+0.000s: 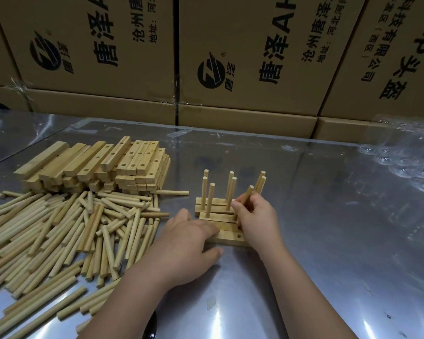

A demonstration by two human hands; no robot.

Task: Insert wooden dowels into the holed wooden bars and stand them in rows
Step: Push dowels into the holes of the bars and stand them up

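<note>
Near the middle of the metal table a group of bars lies side by side, long sides touching (how many there are cannot be told exactly, since both hands cover parts of them). The two farthest bars each carry three standing dowels, upright or nearly so, and the next bar toward the viewer has one more upright at its left end. The right hand is over the right part of this group, its fingers and thumb curled and pinching a dowel that tilts up and to the right, with its lower end down at the bars; whether that end sits in a hole is hidden by the fingers. The left hand lies flat across the left part of the nearer bars, fingers fairly straight and pressing down, thumb spread out on the table beside the nearest bar, which shows an empty hole close to its right end. To the left, farther back, is a stack of holed bars, and nearer on the left a wide heap of loose dowels lies criss-crossed on the table. Printed cardboard boxes fill the far side, and clear plastic wrap sits at the far right.
</note>
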